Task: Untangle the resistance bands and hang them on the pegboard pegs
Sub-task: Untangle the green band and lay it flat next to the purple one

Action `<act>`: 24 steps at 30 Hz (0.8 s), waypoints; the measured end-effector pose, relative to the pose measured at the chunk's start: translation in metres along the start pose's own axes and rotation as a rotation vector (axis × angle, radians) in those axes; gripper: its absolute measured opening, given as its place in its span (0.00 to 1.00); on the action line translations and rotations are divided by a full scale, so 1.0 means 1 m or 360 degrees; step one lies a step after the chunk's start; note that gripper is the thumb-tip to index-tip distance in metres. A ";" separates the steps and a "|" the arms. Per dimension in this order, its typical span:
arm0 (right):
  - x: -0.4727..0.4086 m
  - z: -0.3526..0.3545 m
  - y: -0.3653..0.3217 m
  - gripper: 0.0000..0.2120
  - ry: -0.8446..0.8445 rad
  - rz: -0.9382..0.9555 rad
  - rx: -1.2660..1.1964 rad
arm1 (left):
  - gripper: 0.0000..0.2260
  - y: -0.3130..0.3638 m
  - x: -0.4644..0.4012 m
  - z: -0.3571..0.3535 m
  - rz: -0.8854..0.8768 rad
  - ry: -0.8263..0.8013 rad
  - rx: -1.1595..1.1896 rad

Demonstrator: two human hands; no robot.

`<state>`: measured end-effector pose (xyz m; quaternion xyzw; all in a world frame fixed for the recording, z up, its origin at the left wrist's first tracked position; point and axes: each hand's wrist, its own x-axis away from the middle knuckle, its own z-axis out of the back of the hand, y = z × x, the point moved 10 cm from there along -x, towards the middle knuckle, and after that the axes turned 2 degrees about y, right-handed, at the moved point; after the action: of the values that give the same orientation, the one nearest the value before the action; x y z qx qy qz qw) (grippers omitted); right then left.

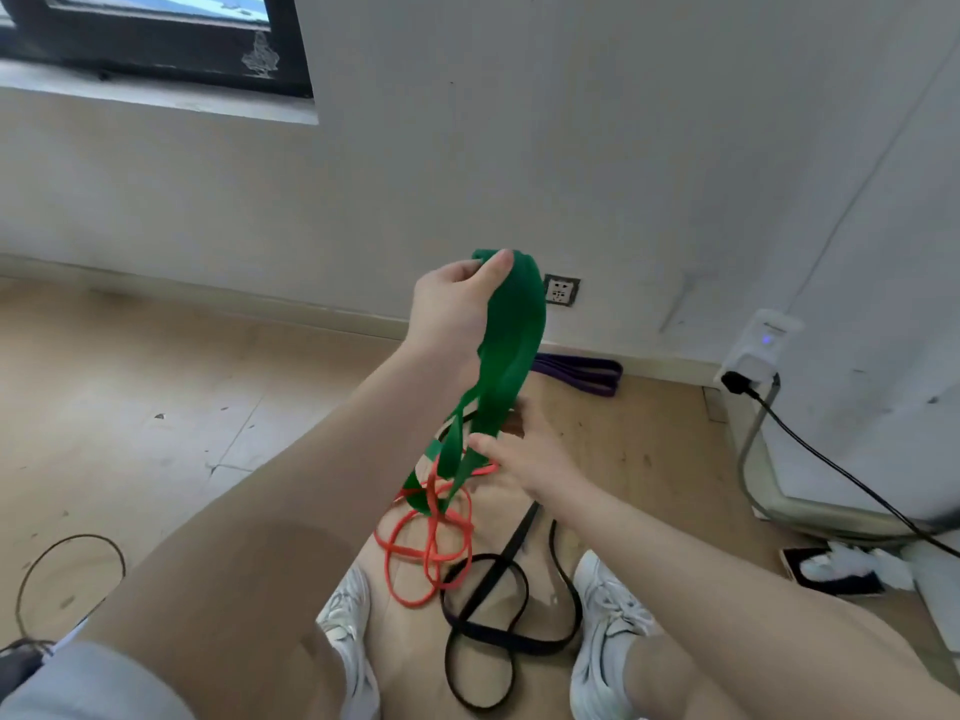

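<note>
The green band [511, 350] hangs from your left hand [452, 309], pinched at its top, while your right hand [524, 454] fingers its lower strands; yanking upward could tighten the orange band [431, 548] snagged there.

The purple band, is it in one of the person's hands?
No, the purple band lies on the floor by the wall, while the left hand grips the green band.
</note>
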<state>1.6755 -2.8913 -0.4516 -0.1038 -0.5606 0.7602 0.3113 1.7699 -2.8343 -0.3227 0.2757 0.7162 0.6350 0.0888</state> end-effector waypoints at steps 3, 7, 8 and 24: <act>-0.017 -0.004 0.000 0.16 0.0112 0.0050 -0.0080 | 0.04 0.009 0.005 -0.007 0.0092 -0.0082 0.0306; -0.027 -0.011 -0.011 0.10 0.0080 0.0121 -0.0232 | 0.06 0.029 0.000 0.008 0.0030 -0.0038 0.0519; -0.028 -0.008 -0.016 0.08 0.0107 0.0154 -0.0234 | 0.06 0.032 -0.005 0.015 0.0022 -0.0019 0.0590; -0.021 0.048 -0.102 0.03 0.0232 0.0198 -0.0562 | 0.23 -0.079 -0.004 0.015 0.0323 -0.0526 -0.0379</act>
<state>1.7035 -2.9231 -0.3457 -0.2459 -0.6539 0.6583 0.2804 1.7581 -2.8267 -0.4024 0.4344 0.5804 0.6668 0.1725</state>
